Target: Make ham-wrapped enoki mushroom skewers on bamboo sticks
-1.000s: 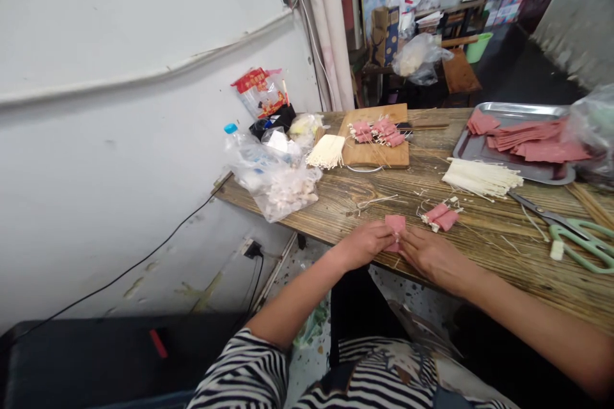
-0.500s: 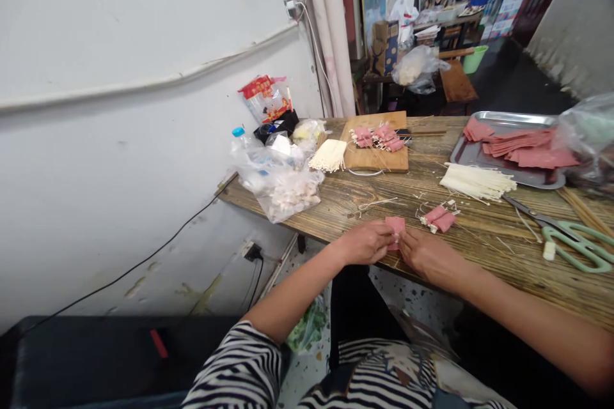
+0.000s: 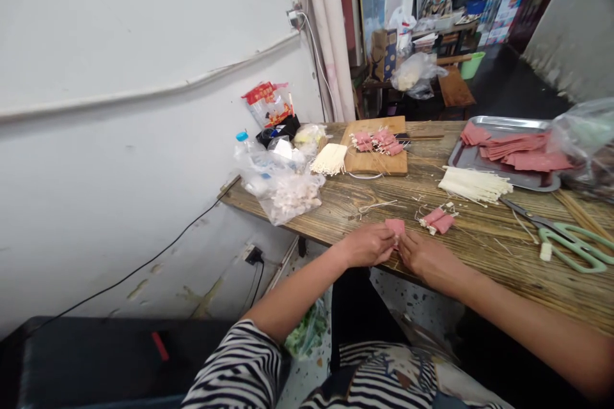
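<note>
A pink slice of meat lies at the front edge of the wooden table, between my two hands. My left hand is closed on its left side, fingertips pinched together. From the right, my right hand pinches the same slice. A few pale mushroom stems seem to be under my fingers, mostly hidden. Just right of my hands sit finished-looking meat rolls with enoki ends poking out. Farther right are a bundle of enoki mushrooms and green-handled scissors.
A metal tray of pink slices stands at the back right, beside a plastic bag. Skewered rolls rest on a cutting board. More enoki and plastic bags lie at left. A person is in the background.
The lower part of the slice has been folded up over the stems, so less of it shows between my fingers. My hands stay in nearly the same place; the view has shifted slightly.
</note>
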A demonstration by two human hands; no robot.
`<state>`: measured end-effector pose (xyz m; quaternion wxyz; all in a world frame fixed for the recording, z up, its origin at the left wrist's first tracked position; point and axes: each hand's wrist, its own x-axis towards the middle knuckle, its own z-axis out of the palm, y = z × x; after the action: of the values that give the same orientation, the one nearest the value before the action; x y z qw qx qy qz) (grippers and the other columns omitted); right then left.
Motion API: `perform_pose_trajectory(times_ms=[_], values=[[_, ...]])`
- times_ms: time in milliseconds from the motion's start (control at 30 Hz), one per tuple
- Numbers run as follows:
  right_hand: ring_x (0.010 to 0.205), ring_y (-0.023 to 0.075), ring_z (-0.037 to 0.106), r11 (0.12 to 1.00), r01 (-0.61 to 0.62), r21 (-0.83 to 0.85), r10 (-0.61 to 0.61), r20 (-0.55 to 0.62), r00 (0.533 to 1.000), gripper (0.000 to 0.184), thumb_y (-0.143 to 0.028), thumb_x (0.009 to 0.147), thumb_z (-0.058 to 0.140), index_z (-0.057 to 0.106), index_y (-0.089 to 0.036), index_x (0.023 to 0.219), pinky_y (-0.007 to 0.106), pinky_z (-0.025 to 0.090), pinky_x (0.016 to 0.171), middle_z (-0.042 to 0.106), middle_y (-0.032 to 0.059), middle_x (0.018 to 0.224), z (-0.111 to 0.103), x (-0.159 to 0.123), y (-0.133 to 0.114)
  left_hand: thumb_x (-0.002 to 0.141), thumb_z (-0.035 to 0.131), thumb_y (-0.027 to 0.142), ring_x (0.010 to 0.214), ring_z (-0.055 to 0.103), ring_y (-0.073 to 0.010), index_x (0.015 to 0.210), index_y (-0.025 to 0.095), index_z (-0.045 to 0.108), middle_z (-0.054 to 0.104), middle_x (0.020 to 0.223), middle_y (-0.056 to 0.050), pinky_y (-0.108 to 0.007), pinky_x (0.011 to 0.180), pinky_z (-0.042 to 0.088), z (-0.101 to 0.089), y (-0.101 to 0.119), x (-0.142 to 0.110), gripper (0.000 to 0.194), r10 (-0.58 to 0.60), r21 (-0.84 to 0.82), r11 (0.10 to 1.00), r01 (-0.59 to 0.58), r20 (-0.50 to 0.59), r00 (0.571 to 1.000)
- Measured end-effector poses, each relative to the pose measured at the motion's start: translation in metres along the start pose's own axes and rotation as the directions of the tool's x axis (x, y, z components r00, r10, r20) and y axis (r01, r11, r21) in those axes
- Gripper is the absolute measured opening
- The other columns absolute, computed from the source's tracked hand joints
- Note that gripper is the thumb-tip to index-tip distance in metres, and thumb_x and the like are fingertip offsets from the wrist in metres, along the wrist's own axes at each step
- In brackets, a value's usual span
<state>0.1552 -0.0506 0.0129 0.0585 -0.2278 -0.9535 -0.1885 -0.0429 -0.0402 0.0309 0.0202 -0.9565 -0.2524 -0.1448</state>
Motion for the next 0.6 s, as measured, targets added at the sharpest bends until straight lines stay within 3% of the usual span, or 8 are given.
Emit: perform_pose_trajectory(times_ms=[167,267,467,600], values=[[0.08,0.0249,0.055,0.995,-0.039,0.097,0.044,-0.043,0.998,0.024,-0.009,0.087,0.045,0.068,-0.007,0.093,0.037,0.043,0.07,0.064,0.0151,0.086,0.003,-0.002,0.002,0.093,0.043,0.018,0.088,0.064,-0.0202,0.097,0.011,0.065,0.068,0.09,-0.012,-0.034,0.085,0.055,0.006,0.0,-0.003,0.023,0.001,-0.01,1.0,-0.001,-0.062,0.998],[0.079,0.0218,0.056,0.959,-0.084,0.271,0.111,-0.087,0.99,0.025,-0.01,0.089,0.043,0.068,-0.011,0.089,0.034,0.044,0.071,0.065,0.0123,0.084,0.005,-0.001,0.008,0.093,0.047,0.022,0.088,0.065,-0.0199,0.1,0.011,0.066,0.07,0.093,-0.012,-0.034,0.085,0.055,0.008,-0.001,-0.006,0.023,-0.023,-0.044,0.999,0.019,-0.1,0.995],[0.081,0.0187,0.062,0.693,-0.271,0.668,0.397,-0.041,0.917,0.032,-0.023,0.095,0.043,0.07,-0.018,0.079,0.03,0.048,0.074,0.069,0.0085,0.084,0.005,0.001,0.017,0.095,0.051,0.029,0.098,0.066,-0.0192,0.109,0.016,0.068,0.072,0.108,-0.009,-0.035,0.089,0.053,0.011,0.0,-0.013,0.025,-0.14,-0.163,0.98,0.117,-0.139,0.98],[0.083,0.0193,0.064,0.539,-0.328,0.775,0.495,0.023,0.868,0.029,-0.027,0.092,0.047,0.071,-0.018,0.077,0.032,0.05,0.076,0.07,0.0089,0.09,0.006,0.001,0.02,0.091,0.059,0.029,0.091,0.069,-0.017,0.096,0.02,0.074,0.076,0.097,-0.007,-0.034,0.086,0.052,0.02,0.003,-0.01,0.018,-0.341,-0.366,0.896,0.253,-0.2,0.919]])
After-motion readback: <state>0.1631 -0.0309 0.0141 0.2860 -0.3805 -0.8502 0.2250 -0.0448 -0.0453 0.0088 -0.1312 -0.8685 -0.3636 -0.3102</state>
